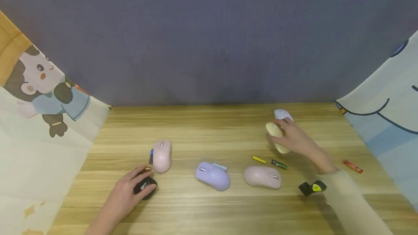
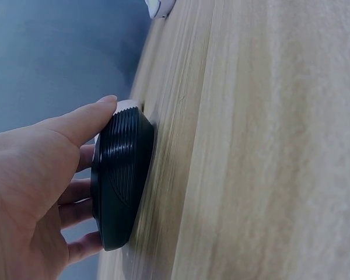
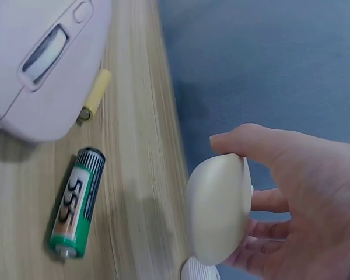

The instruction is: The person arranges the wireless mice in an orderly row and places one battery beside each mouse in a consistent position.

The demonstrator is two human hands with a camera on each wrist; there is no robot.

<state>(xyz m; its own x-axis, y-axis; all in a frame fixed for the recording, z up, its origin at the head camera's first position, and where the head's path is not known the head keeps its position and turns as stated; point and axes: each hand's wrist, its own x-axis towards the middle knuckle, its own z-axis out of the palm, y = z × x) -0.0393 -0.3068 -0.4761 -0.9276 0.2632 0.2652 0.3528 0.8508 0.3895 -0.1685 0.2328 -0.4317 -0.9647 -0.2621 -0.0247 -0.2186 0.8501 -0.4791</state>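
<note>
In the head view, my left hand (image 1: 121, 194) grips a black mouse (image 1: 142, 185) at the front left. The left wrist view shows the thumb on the ribbed side of that mouse (image 2: 119, 169), with the fingers along its far side; it rests at the wooden surface. A copper-coloured battery (image 1: 148, 169) lies by the left fingertips, and a pink mouse (image 1: 162, 157) sits just beyond. At the back right, my right hand (image 1: 295, 137) holds a cream-yellow mouse (image 1: 273, 130) between thumb and fingers, tilted on its side (image 3: 219, 210). A white mouse (image 1: 282, 114) lies just behind it.
A purple mouse (image 1: 213, 177) and a second pink mouse (image 1: 262, 177) lie mid-table. Near them are light blue (image 1: 220, 167), yellow (image 1: 259, 160) and green (image 1: 279, 164) batteries. A red battery (image 1: 353, 166) and a black-and-yellow object (image 1: 312, 188) lie right. A grey panel (image 1: 209, 46) stands behind.
</note>
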